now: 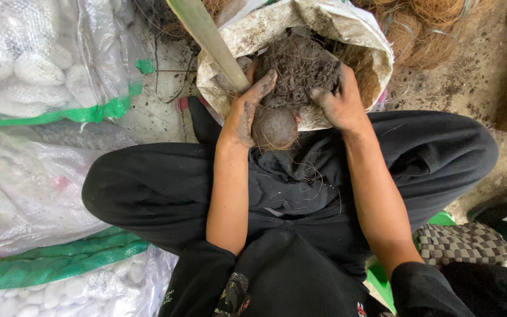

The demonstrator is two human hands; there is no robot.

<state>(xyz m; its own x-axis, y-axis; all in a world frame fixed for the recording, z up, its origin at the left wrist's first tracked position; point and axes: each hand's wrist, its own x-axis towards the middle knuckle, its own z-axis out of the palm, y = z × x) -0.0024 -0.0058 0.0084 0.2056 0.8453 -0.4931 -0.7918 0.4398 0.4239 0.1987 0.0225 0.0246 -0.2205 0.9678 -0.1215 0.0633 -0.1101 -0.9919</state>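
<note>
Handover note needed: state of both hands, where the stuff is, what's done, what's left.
Left hand: gripping the coconut from its side, soiled with dirt.
Right hand: on the clump of dark fibre atop the coconut.
Coconut sits at the mouth of the open sack, above the lap; a pale pole leans beside it.
Done: lower shell bare.
Left: fibre on top not yet off.

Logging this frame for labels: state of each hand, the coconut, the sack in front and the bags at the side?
left hand: soiled, gripping the coconut's side
right hand: soiled, fingers dug into the husk
coconut: partly husked, smooth shell bared at the bottom, dark fibre on top
front sack: open, rim rolled down, fibre inside
green blade: upright, slanted, beside the left hand
side bags: full of white pieces
</note>
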